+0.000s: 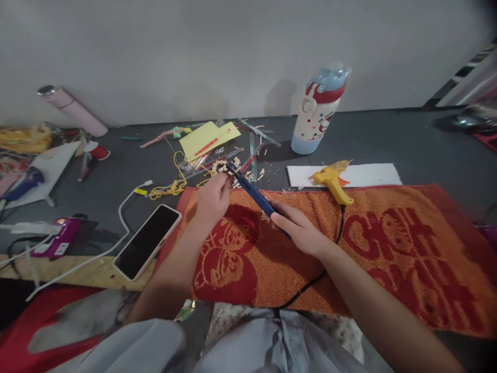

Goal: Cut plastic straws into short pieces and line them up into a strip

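A long blue tool (pixel 254 195), which looks like a cutter, slants across the middle of the view. My right hand (pixel 293 225) is closed round its lower end. My left hand (pixel 214 196) is pinched beside the tool's upper tip, and a thin piece between its fingertips is too small to name. Small pale wooden bits (pixel 221 166) lie just beyond my left fingertips, with more scattered to the right. Both hands are above an orange and red towel (pixel 295 264).
A yellow glue gun (pixel 334 181) rests on a white strip (pixel 375 173). Behind stands a bottle (pixel 316 116). A phone (pixel 147 242), yellow string (pixel 169 189), yellow paper (pixel 202 141) and a white cable (pixel 123 212) lie left. A pink flask (pixel 75 110) leans at the back left.
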`<state>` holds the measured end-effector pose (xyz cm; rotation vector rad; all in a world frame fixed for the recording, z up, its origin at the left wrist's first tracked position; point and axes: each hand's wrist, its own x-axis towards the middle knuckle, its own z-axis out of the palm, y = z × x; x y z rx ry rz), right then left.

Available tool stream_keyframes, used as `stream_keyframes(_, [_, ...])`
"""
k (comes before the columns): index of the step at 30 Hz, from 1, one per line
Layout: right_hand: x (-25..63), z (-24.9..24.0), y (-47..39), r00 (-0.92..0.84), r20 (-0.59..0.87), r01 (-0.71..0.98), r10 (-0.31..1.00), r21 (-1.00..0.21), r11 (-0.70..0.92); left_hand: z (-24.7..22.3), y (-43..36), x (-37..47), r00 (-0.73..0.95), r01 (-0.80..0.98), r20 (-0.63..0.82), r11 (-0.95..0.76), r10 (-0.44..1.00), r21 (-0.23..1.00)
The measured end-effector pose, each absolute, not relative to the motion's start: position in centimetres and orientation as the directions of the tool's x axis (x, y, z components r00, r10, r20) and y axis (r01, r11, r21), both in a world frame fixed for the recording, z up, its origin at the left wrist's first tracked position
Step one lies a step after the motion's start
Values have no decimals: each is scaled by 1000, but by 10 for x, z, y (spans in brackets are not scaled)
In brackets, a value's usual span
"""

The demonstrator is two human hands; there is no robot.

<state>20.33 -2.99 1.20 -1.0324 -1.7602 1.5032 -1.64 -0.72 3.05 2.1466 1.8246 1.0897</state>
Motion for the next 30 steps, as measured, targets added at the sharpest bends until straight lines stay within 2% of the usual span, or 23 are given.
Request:
stream_keyframes(7, [208, 13, -28, -519, -87, 138, 850, -990, -16, 32, -5, -19, 78, 792, 449, -329, 890, 514])
stream_keyframes(15, [209, 16, -25, -633, -70, -61, 771, -988, -140, 38, -7, -14, 77, 800, 462, -331, 883, 500])
stream_keyframes(21, [208, 18, -25, -635, -116, -63, 764, -977, -201, 37, -7, -15, 89, 804, 467, -340, 880, 488])
stream_keyframes(30, [209, 15, -25, -621, -99, -41, 778, -987, -158, 37, -8, -16, 123, 795, 433, -349, 893, 495])
